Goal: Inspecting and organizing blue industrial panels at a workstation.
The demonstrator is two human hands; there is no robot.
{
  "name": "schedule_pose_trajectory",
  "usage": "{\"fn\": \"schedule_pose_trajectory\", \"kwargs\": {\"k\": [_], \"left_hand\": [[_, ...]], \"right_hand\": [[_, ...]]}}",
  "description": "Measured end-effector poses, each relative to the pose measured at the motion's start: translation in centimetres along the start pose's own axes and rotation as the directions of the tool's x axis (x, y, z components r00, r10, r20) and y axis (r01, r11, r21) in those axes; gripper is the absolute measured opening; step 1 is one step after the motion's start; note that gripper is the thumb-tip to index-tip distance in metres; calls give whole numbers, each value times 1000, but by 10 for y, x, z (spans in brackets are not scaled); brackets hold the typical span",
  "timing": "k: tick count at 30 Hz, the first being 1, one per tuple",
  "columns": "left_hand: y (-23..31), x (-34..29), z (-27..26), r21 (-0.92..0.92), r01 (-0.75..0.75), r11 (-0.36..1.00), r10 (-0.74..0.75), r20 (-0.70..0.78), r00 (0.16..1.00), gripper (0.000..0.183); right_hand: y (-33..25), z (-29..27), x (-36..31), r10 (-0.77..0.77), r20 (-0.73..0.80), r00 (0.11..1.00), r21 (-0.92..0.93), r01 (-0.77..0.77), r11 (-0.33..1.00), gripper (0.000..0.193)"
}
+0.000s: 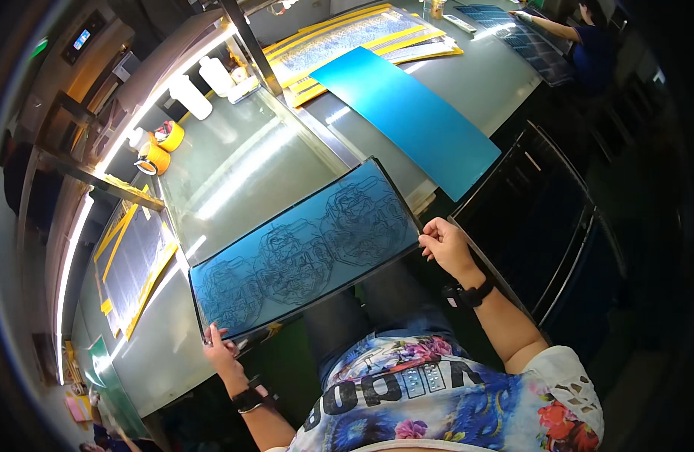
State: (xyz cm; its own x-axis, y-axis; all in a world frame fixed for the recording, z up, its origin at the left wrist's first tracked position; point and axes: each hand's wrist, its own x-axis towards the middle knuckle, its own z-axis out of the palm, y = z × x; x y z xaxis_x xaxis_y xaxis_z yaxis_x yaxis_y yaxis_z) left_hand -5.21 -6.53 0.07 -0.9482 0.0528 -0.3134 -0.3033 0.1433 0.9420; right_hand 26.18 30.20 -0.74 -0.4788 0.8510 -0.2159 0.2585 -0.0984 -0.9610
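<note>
A blue rectangular panel (298, 260) with dark line patterns and a black border is held tilted in front of my body, over the near edge of the glass-topped table. At its lower left corner my left hand (222, 351) pinches the border. My right hand (443, 243) grips the right edge near its lower corner, thumb and fingers pressed together. Beyond the panel, a plain bright blue sheet (411, 117) lies across the table and juts past its near edge.
Yellow-taped patterned films (354, 45) are stacked at the back; another taped film (132, 264) lies left. White bottles (190, 96) and yellow tape rolls (152, 158) stand under the lit shelf. Dark glossy panels (527, 203) stand at right. Another person (588, 49) works at far right.
</note>
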Motion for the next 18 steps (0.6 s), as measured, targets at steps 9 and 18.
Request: {"fn": "schedule_pose_trajectory", "kwargs": {"k": [9, 18], "left_hand": [[-16, 6, -23, 12, 0, 1000, 1, -69, 998, 17], [-16, 20, -43, 80, -23, 997, 26, -36, 999, 14]], "right_hand": [[17, 2, 6, -326, -94, 941, -422, 259, 869, 14], [28, 12, 16, -152, -51, 987, -235, 136, 962, 15]]}}
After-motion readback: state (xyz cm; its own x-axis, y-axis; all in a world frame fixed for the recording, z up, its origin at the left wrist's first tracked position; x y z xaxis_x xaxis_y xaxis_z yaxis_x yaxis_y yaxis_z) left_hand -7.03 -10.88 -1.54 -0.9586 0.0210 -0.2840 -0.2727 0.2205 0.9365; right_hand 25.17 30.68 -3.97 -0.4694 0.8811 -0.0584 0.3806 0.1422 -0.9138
